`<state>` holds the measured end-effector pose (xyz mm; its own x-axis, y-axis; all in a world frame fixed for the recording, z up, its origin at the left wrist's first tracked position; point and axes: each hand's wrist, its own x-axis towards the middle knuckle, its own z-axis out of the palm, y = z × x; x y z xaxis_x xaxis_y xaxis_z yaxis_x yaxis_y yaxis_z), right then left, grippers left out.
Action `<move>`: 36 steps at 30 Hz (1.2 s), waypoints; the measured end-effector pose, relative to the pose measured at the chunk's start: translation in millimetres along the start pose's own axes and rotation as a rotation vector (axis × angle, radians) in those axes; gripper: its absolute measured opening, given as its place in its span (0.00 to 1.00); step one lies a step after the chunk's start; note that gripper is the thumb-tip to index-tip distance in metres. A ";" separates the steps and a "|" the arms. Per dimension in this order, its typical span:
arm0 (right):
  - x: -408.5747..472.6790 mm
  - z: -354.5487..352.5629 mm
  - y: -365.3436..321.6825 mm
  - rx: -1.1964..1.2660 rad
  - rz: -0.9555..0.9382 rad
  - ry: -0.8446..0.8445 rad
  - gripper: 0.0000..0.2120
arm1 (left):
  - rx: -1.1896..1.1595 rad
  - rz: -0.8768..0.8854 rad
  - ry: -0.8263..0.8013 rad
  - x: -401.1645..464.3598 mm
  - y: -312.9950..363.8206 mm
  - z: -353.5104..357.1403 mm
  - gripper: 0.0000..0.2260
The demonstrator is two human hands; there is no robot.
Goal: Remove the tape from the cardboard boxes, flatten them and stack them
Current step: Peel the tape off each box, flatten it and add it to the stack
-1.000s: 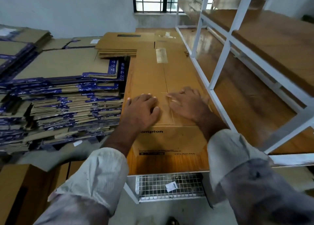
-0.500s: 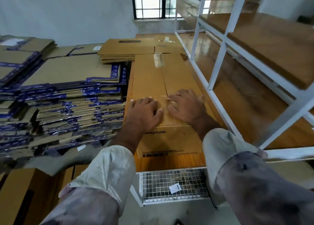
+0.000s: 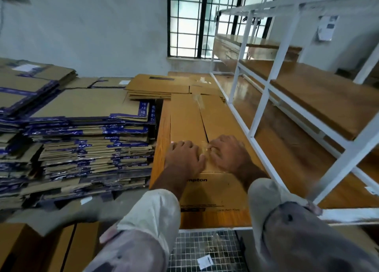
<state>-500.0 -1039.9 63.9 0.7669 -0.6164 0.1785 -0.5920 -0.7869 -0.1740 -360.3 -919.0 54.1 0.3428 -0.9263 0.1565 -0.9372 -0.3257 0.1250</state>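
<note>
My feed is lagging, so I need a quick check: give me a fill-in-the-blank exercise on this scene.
1. Both hands, left hand and right hand, press on a flattened ____ box.
2. The tall stack of flattened boxes carries ____ tape.
3. The rack frame is painted ____.

Missing: cardboard; blue; white

Pale grey plastered wall [image 3: 92, 31] at the back. Barred window [image 3: 190, 21] with black grille, daylight entering through frosted panes. White metal shelving frame [image 3: 264, 99] on the right with glossy wooden shelf boards [image 3: 320, 95]. Paper tag [image 3: 326, 27] fixed high on the frame. Wire mesh basket [image 3: 205, 249] below.
</note>
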 end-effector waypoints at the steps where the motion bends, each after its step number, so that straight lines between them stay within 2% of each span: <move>1: 0.1 0.9 1.8 0.016 0.003 0.005 0.20 | -0.018 0.019 0.030 -1.7 -1.1 1.6 0.22; 2: 0.1 2.4 3.8 0.031 0.005 0.013 0.18 | -0.035 0.043 0.058 -3.4 -3.2 4.0 0.23; 4: 2.0 3.6 6.7 0.051 0.008 0.015 0.17 | -0.038 0.075 0.067 -5.2 -5.9 7.6 0.31; 7: 7.3 2.6 9.0 0.101 0.007 0.000 0.16 | -0.019 0.075 0.013 -5.7 -4.1 2.2 0.46; 10: 11.8 4.3 11.6 0.117 -0.016 0.006 0.18 | 0.009 0.078 -0.033 -6.4 -2.6 -4.8 0.53; 13: 15.7 7.4 10.8 0.115 -0.052 0.035 0.22 | 0.025 0.077 -0.052 -7.8 -2.8 -6.2 0.55; 23: 36.4 7.2 22.1 0.133 -0.167 0.020 0.22 | 0.049 0.083 -0.014 -7.0 -3.3 -4.3 0.58; 28: 49.9 -3.8 29.0 -0.111 -0.320 -0.049 0.30 | 0.050 0.087 0.001 -7.4 -3.4 -3.6 0.55; 32: 64.6 -23.8 13.0 -0.328 -0.475 -0.141 0.31 | 0.059 0.084 0.008 -5.8 -3.0 -2.9 0.55; 36: 79.6 -36.5 -3.9 -0.416 -0.592 -0.301 0.32 | 0.050 0.066 0.003 -3.8 -3.7 -2.9 0.56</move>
<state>-445.7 -1086.8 114.2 0.9829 -0.1037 -0.1523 -0.0621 -0.9647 0.2558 -358.0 -913.7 55.9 0.2806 -0.9454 0.1657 -0.9597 -0.2734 0.0653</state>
